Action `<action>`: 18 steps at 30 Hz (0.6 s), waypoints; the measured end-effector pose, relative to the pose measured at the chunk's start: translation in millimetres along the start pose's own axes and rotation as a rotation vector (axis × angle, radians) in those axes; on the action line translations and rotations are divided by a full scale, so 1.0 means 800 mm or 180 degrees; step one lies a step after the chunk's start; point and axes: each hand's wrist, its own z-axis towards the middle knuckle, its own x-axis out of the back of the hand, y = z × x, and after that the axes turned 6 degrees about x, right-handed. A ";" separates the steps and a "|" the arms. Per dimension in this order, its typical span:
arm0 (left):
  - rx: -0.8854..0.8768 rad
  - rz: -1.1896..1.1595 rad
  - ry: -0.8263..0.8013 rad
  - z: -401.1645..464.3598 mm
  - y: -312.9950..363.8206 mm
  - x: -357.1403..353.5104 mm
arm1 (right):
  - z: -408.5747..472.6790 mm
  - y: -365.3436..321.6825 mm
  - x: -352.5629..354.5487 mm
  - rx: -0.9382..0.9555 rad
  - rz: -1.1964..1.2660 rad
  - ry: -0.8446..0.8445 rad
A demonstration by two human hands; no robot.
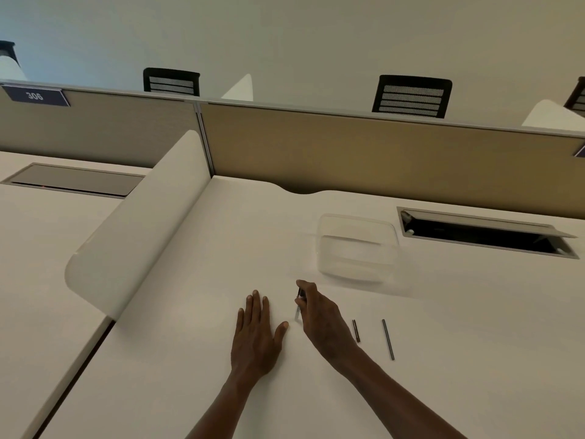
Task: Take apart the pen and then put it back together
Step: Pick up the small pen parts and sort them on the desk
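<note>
We see the left hand (257, 331) lying flat on the white desk (196, 312), palm down, its four fingers straight and close together and the thumb splayed out to the right. Just beside it, the right hand (319, 315) hovers at the desk surface with its fingers curled, and it pinches a slim pen part (298, 304) between thumb and forefinger; the part stands nearly upright, its dark upper end showing at the fingertips and its paler, see-through lower end pointing down toward the desk near the left thumb. We cannot tell whether that lower end touches the desk. To the right of the right wrist lie two more loose pieces, apart from each other and from the hand: a short dark piece (356, 330) close to the hand, and a longer thin grey rod (388, 339) farther right, both lying roughly lengthwise away from us. Beyond the hands, a clear plastic container (357, 248) sits on the desk, and to its right an open cable hatch (484, 232) is set in the desktop. A curved white side divider (136, 223) stands on the left, a tan partition panel (364, 153) closes the back, and black mesh chair backs (411, 96) show above it.
</note>
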 end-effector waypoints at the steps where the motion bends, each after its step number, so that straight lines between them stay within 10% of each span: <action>1: -0.0003 0.0009 0.0006 0.000 0.000 0.000 | 0.000 0.001 0.000 0.0043 0.0016 -0.0033; 18: -0.0002 0.0017 0.0030 -0.001 0.002 0.003 | -0.007 0.003 0.000 0.0200 -0.0161 0.0090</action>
